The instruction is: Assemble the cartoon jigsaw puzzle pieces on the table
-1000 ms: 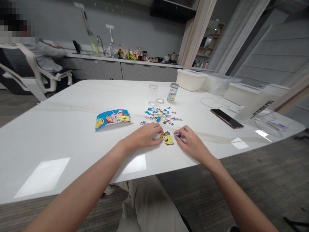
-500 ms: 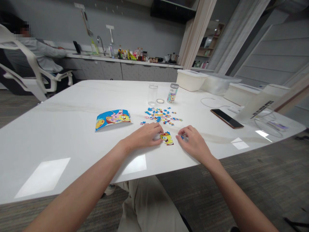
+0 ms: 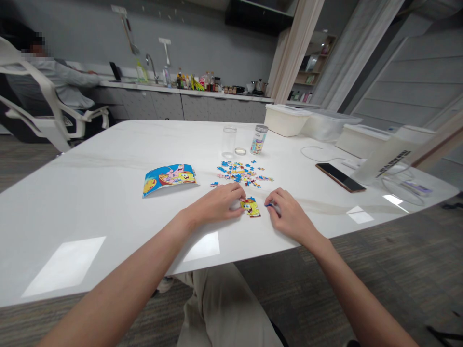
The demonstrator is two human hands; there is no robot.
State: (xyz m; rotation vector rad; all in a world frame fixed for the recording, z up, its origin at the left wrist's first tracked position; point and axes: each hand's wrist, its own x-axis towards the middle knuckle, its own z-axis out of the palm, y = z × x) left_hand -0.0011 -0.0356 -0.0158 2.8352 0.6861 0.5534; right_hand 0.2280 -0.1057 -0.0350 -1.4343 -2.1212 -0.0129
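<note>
A small joined section of yellow puzzle pieces [image 3: 251, 207] lies on the white table between my hands. My left hand [image 3: 226, 202] rests at its left edge, thumb and fingertips closing on that edge. To the right, a short gap away, my right hand [image 3: 287, 212] pinches a small blue puzzle piece [image 3: 268, 206]. Loose puzzle pieces [image 3: 238, 172] are scattered just beyond my hands. A curved picture card [image 3: 169, 179] with cartoon figures lies to the left of the pile.
Behind the pile stand a clear jar [image 3: 229, 142], a round lid [image 3: 240, 151] and a printed can [image 3: 259, 140]. A phone [image 3: 340, 177], cables, a leaning cylinder [image 3: 396, 152] and lidded boxes [image 3: 287, 119] are at the right. A person [image 3: 67, 82] sits far left.
My right hand's fingers have shifted slightly, and the blue piece in them is now turned, showing as a thin edge. My left hand and the yellow section look almost unchanged.
</note>
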